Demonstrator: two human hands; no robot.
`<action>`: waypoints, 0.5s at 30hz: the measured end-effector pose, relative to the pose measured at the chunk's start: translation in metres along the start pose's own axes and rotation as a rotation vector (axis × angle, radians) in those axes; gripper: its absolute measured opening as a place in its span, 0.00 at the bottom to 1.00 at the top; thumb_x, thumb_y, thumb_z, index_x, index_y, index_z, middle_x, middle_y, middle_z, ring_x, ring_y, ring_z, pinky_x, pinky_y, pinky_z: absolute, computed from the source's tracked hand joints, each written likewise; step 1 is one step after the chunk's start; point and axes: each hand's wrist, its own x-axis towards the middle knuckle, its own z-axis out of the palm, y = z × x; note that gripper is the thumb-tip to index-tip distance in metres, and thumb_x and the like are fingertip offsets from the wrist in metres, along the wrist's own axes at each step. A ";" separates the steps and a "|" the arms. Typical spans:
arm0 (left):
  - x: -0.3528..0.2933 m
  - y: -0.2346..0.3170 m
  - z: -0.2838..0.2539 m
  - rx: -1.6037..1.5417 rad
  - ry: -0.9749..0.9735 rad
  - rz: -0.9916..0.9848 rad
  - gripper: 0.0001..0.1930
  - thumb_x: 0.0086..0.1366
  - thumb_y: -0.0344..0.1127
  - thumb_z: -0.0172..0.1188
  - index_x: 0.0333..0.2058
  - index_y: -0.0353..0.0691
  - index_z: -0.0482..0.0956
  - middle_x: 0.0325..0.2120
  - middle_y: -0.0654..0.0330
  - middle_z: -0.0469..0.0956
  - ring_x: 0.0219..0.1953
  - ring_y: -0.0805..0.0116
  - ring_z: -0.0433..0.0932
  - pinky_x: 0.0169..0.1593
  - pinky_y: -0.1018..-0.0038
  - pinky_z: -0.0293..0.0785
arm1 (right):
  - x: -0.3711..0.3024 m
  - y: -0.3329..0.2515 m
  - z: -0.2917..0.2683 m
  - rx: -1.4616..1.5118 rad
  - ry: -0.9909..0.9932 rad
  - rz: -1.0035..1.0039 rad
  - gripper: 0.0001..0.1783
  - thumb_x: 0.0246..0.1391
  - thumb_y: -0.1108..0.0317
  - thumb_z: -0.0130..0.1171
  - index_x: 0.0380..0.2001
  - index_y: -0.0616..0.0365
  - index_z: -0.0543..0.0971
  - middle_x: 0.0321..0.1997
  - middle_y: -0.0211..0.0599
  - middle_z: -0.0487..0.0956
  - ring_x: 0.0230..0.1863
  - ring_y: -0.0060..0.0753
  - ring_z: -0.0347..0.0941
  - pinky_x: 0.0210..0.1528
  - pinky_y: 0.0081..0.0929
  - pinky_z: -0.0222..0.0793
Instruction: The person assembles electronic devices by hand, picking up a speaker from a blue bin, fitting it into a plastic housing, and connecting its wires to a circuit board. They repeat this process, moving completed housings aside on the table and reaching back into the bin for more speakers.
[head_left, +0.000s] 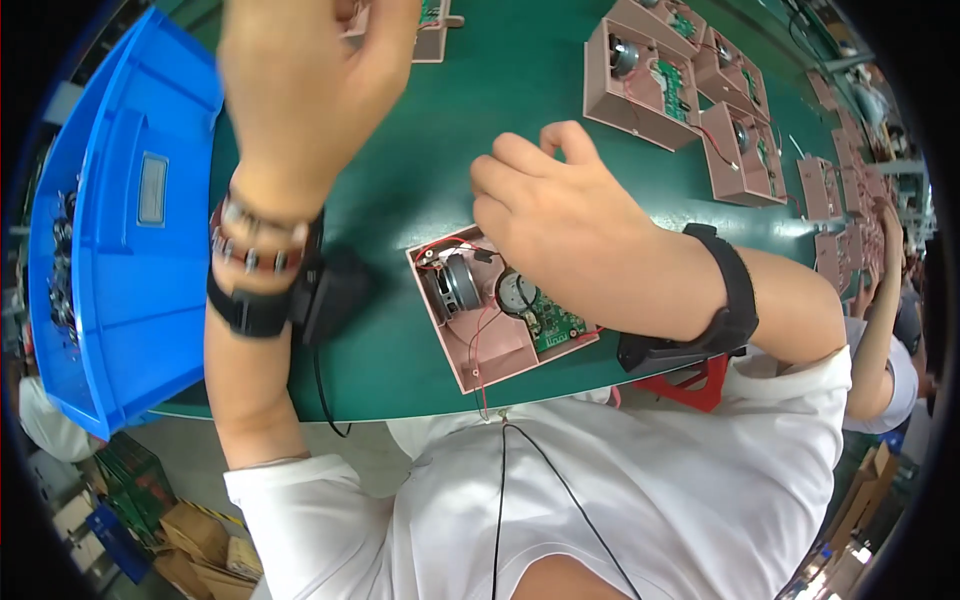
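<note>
Lying open along the near side of the smooth green bench (pixel 450 120), here's a boxy, matte pink plastic housing (pixel 500 356)! Inside: a round, metal-rimmed speaker (pixel 460 283), a glossy green circuit board (pixel 560 327), and a thin red wire (pixel 472 345) looping loose. Over its far corner comes the right hand (pixel 550 195), fingers curled, tips tucked from sight, so no telling whether it grips anything! Off left, a ribbed, hard-walled blue bin (pixel 183 290). Farther up, the left hand (pixel 305 90), blurred, its fingers cut off, grip unreadable, just beside another pink housing (pixel 430 48). And far right, more open boxes (pixel 627 108) crowd together!
</note>
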 end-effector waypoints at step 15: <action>-0.079 0.012 -0.037 -0.131 -0.689 0.121 0.09 0.46 0.33 0.68 0.27 0.45 0.77 0.24 0.67 0.73 0.26 0.67 0.69 0.29 0.71 0.63 | -0.015 0.014 0.028 0.648 0.291 -0.077 0.13 0.40 0.72 0.67 0.32 0.51 0.76 0.34 0.26 0.74 0.37 0.33 0.67 0.45 0.33 0.53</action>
